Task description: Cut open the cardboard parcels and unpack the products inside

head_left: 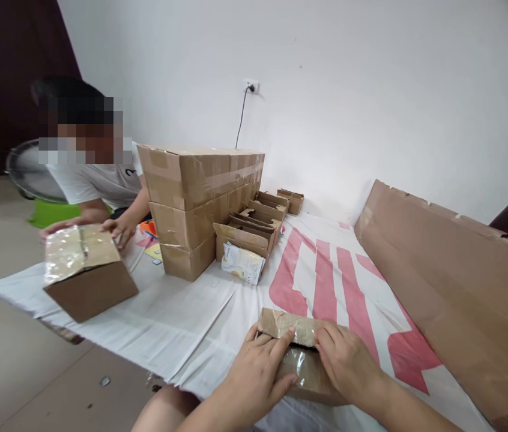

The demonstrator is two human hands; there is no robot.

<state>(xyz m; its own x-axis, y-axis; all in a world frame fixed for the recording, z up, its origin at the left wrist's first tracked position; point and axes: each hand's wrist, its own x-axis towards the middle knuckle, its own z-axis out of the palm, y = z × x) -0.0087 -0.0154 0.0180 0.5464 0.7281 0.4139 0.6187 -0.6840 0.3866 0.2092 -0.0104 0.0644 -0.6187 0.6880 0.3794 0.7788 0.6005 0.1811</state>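
A small cardboard box [304,363] with shiny clear tape on it lies on the cloth-covered table directly in front of me. My left hand [260,366] grips its left side, the fingers over the top flap [276,321] and the thumb lower on the taped face. At the flap's right end, my right hand [348,363] has its fingers bent and pressed on the edge. A dark gap shows under the flap between my hands. Whatever is inside the box is hidden.
Stacked taped boxes [191,222] stand mid-table, with open boxes [240,237] and a white packet [241,264] beside them. A large cardboard panel [452,276] borders the right. Across at left, another person handles a box [92,288]. A socket [251,87] holds a plug.
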